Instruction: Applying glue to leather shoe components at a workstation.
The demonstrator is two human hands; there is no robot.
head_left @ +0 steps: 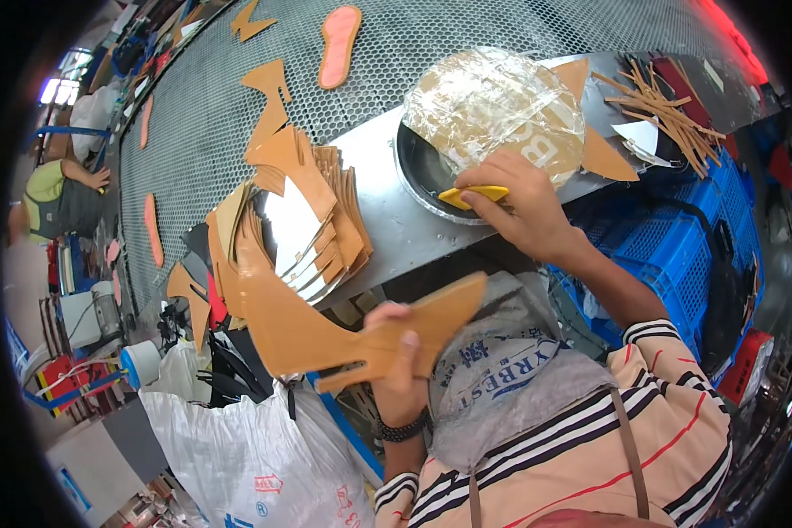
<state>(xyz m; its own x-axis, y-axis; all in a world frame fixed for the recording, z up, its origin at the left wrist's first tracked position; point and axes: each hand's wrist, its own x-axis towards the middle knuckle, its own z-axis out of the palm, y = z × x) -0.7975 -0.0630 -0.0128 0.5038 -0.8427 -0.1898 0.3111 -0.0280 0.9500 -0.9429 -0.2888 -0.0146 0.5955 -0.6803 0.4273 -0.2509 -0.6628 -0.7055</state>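
My left hand (399,352) grips a large tan leather piece (326,327) cut to a shoe-part shape, held over my lap below the table edge. My right hand (517,204) holds a small yellow tool (472,194) at the rim of a round black pan (424,174) on the metal shelf. The pan is covered by a crinkled clear plastic sheet over a tan disc (495,104). Left of the pan lies a fanned stack of tan cut pieces (308,220), some showing white backs.
A perforated metal conveyor (202,106) carries pink soles (338,46) and tan cut pieces. Tan strips (669,110) lie at the right of the shelf, above a blue crate (669,255). A white plastic bag (255,458) sits lower left. Another person sits far left (62,194).
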